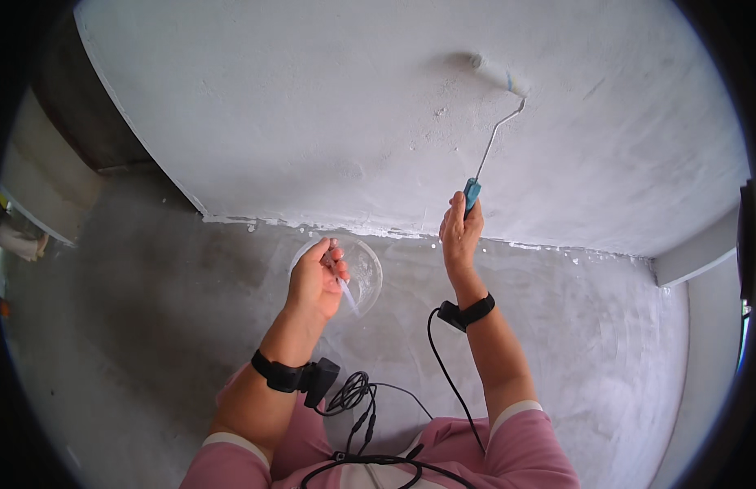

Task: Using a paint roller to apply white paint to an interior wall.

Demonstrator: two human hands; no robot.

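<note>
My right hand (459,232) is closed round the teal handle of a paint roller (496,74). Its thin bent metal rod reaches up, and the pale sleeve rests at or very close to the grey-white wall (313,106). My left hand (317,279) is curled round the pale strip-like handle of a round, see-through bucket (375,273). The bucket is below and behind this hand, near the foot of the wall. White smears show inside it; my hand hides its left part.
White spatters run along the seam between wall and grey floor (557,342). A dark opening (93,98) lies beyond the wall's left edge. Black cables (353,395) hang from the wrist straps across my lap. A low ledge (696,253) stands at right.
</note>
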